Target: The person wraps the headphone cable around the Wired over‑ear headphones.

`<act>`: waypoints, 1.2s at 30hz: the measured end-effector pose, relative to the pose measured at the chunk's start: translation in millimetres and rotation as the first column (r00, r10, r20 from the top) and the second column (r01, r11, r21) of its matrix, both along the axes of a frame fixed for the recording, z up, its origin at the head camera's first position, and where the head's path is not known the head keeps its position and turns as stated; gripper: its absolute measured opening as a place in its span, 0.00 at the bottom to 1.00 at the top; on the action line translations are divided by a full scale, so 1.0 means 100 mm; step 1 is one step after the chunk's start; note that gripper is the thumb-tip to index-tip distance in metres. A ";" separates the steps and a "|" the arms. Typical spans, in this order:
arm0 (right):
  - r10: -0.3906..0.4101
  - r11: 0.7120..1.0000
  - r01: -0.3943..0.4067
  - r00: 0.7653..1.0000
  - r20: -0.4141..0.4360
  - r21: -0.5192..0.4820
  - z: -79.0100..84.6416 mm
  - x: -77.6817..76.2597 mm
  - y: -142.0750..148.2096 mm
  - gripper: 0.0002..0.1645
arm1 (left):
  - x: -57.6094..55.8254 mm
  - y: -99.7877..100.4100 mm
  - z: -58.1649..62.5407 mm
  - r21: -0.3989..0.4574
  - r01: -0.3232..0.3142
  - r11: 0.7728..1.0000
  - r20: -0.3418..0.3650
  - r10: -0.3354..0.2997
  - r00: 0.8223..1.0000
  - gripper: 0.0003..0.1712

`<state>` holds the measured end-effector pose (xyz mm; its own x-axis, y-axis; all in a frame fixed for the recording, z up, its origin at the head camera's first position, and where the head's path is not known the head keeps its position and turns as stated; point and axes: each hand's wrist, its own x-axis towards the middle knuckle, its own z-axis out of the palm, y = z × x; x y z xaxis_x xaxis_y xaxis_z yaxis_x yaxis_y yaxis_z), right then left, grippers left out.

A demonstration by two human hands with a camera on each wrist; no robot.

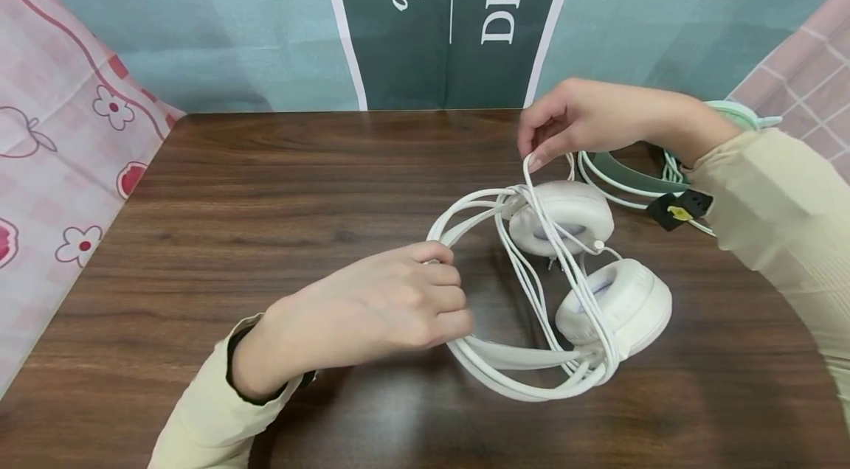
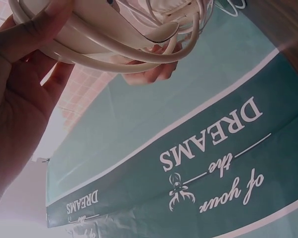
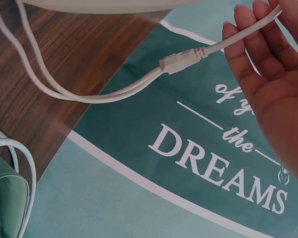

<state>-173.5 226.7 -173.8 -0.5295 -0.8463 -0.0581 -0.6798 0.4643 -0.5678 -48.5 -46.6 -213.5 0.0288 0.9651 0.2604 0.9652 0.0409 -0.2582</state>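
White over-ear headphones [image 1: 634,314] are held by the headband [image 1: 524,357] in my left hand [image 1: 392,299], its fingers curled round the band. Several turns of white cable [image 1: 566,255] wrap the headband and pass across the two ear cups. Behind the nearer cup, at the upper right, my right hand [image 1: 584,119] pinches a strand of this cable between thumb and fingers. In the right wrist view, the pinched cable runs to a white Y-shaped splitter [image 3: 181,60], where two thinner wires branch off. The left wrist view shows the left thumb [image 2: 40,25] on the band.
Green headphones [image 1: 627,178] with a pale cable lie at the back right, partly hidden by the right forearm. Near them is a black piece with a yellow mark [image 1: 677,211]. Teal lettered cloth [image 1: 451,26] hangs behind the brown table [image 1: 265,189]; patterned pink cloths flank it.
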 end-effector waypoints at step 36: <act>-0.044 0.999 0.046 0.997 0.059 -0.021 -0.35 -0.18 0.51 0.09 | -0.18 -0.16 -0.91 0.107 0.035 0.994 0.077 -0.043 0.996 0.15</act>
